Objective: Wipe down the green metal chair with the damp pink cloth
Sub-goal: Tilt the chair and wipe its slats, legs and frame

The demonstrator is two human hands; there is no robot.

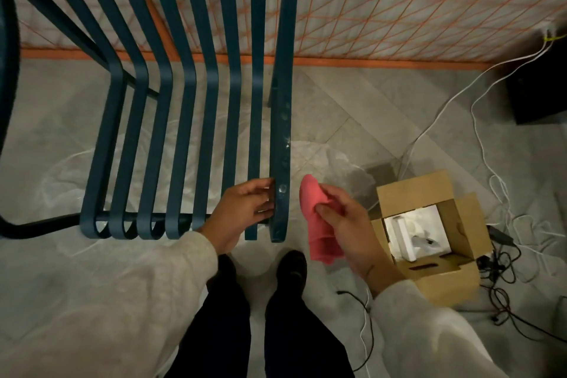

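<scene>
The green metal chair (pixel 184 120) fills the upper left, seen from above, its seat made of long dark slats that curl under at the front edge. My left hand (pixel 242 209) grips the front part of the rightmost slats, fingers wrapped between them. My right hand (pixel 343 224) holds the pink cloth (pixel 319 224) just right of the chair's outer slat, not touching it. The cloth hangs bunched from my fingers. Water drops show on the outer slat.
An open cardboard box (pixel 429 239) with white packing sits on the floor at the right. Black and white cables (pixel 497 270) trail around it. Clear plastic sheeting (pixel 337 159) lies under the chair. A mattress with orange stitching (pixel 399 3) leans behind. My feet (pixel 291 267) stand below.
</scene>
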